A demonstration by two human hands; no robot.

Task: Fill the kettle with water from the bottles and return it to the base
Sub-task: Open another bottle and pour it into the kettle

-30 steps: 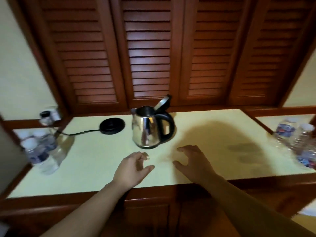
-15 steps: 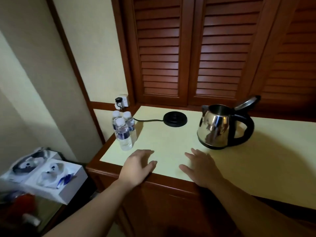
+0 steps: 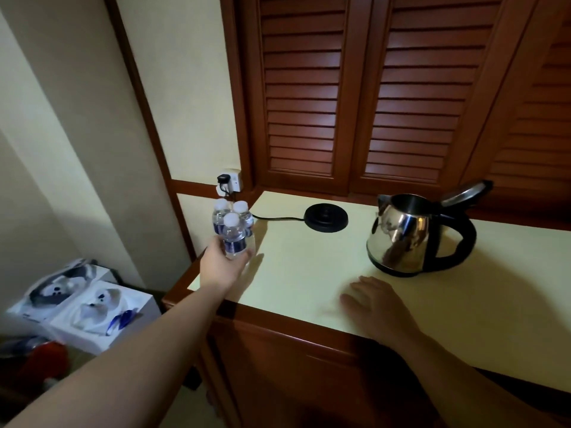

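- Head view only, wide-angle; edges bend, so the shutter lines look skewed.
- Left hand [image 3: 223,267] at left centre of the frame, fingers wrapped round the front bottle [image 3: 234,239]; fingertips hidden behind it, thumb side barely visible.
- Can't tell if that bottle is lifted or standing on the surface [image 3: 309,261]; its base is covered by the hand.
- Two more bottles [image 3: 230,213] directly behind, touching the front one, only caps and shoulders in view. All white-capped with blue labels; label text unreadable.
- Right hand [image 3: 377,307] at lower centre right, motion-blurred, fingers spread and relaxed, holding nothing; contact with the surface can't be judged.
- Kettle [image 3: 411,233] at right centre, upright on the surface, off its base, lid [image 3: 465,191] tipped open, spout toward frame left. Interior is dark, water level not readable.
- Base [image 3: 326,217] at centre, between the bottles and the kettle, apart from both; its cord [image 3: 278,218] runs left behind the bottles, then is lost on the way to the wall socket [image 3: 230,183].
- Surface: pale yellow top, brown wood edging, cabinet front in shadow below.
- Room: brown louvred shutters [image 3: 355,97] behind, cream walls at left.
- Lower left of frame: white boxes [image 3: 83,304] with contents too blurred to identify, something red below, cut off by the frame edge.
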